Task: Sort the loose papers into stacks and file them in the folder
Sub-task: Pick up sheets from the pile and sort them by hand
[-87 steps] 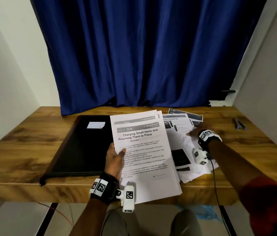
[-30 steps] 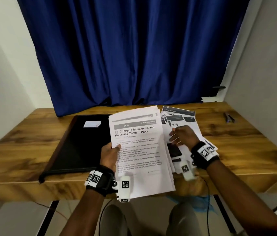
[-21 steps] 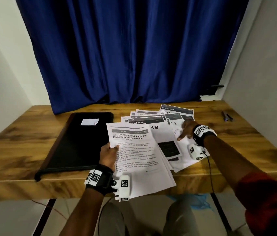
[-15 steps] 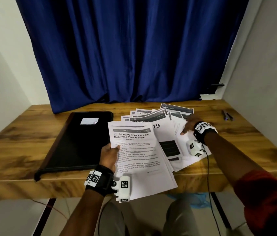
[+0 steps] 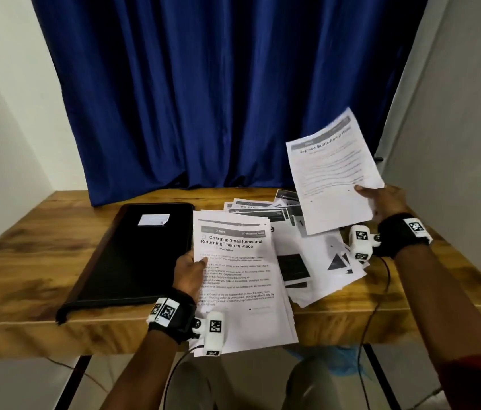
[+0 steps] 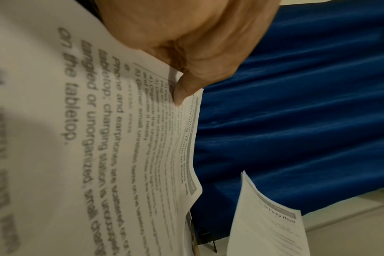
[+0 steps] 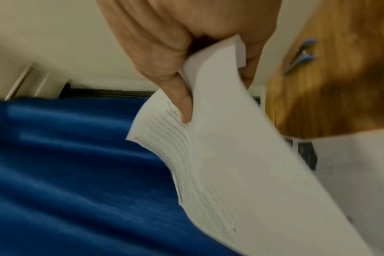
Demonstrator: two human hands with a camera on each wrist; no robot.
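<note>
My left hand [image 5: 189, 269] grips a stack of printed sheets [image 5: 239, 279] by its left edge, thumb on top [image 6: 182, 91]; the top page reads "Charging Small Items and Returning Them to Place". My right hand [image 5: 381, 199] pinches one sheet [image 5: 332, 170] at its lower right corner and holds it up in the air over the right of the table; in the right wrist view the thumb [image 7: 182, 104] presses its printed side [image 7: 241, 173]. Loose papers [image 5: 316, 261] lie fanned on the table under that sheet. A closed black folder [image 5: 135, 255] with a white label lies to the left.
The wooden table [image 5: 26, 261] ends just before my knees, and the held stack overhangs its front edge. A blue curtain [image 5: 218, 93] hangs behind the table, white walls stand on both sides. Blue pens [image 7: 300, 57] lie at the table's far right.
My right hand left the fanned papers and lifted one sheet up and to the right. The left hand kept its stack, lowering it slightly toward the table's front.
</note>
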